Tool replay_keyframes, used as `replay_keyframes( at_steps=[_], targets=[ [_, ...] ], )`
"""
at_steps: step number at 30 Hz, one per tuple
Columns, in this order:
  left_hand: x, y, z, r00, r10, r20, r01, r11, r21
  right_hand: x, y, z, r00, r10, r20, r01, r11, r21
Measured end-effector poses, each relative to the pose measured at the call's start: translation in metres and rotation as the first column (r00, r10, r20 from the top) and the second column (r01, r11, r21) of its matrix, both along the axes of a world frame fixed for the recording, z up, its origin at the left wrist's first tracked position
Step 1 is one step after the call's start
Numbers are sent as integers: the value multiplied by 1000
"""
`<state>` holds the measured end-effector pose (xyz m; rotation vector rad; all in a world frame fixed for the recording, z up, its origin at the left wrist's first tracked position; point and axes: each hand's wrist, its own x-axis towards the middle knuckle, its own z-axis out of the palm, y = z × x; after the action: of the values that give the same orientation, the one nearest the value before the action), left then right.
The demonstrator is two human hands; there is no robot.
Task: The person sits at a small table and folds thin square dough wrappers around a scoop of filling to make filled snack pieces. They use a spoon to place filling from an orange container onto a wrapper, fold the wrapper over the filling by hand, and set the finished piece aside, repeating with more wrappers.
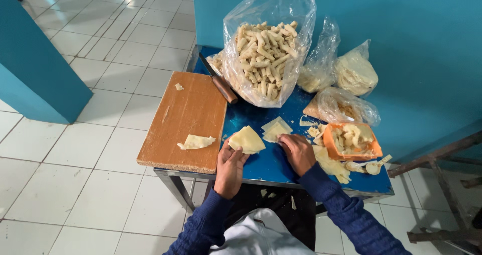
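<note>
My left hand (pixel 230 168) holds a pale yellow folded dough sheet (pixel 246 139) at its lower edge, just above the blue table (pixel 261 165). My right hand (pixel 297 152) rests on the table to its right, fingers curled near another flat dough piece (pixel 276 129). An orange container (pixel 351 140) with filling pieces sits right of my right hand. A stack of dough wrappers (pixel 331 165) lies by my right wrist.
A wooden cutting board (pixel 188 119) with a dough scrap (pixel 196 142) covers the table's left part. A knife (pixel 219 79) lies at its top. A large clear bag of rolled pieces (pixel 267 59) and smaller plastic bags (pixel 346 91) stand at the back by the blue wall.
</note>
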<state>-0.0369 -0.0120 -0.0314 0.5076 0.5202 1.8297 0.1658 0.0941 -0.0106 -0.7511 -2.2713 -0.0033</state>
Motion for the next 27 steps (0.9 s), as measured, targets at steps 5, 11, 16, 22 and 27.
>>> replay_keyframes(
  at_steps=[5,11,16,22,27],
  targets=[
    [5,5,-8,1000,-9,1,9,1000,-18,3,-2,-4,1000,22,-4,-22,999,-31],
    [12,6,-8,996,-18,-84,16,999,-33,-3,-11,22,996,80,-46,-88,977,-193],
    [20,2,0,980,-23,-195,18,1000,-23,-30,-43,44,982,116,-152,-140,977,-161],
    [20,-4,12,979,-69,-192,56,996,-69,-41,-47,45,980,84,-180,-130,956,-263],
    [22,-2,12,924,-12,-382,-18,997,-75,-24,-32,26,959,26,-282,-195,784,-590]
  ],
)
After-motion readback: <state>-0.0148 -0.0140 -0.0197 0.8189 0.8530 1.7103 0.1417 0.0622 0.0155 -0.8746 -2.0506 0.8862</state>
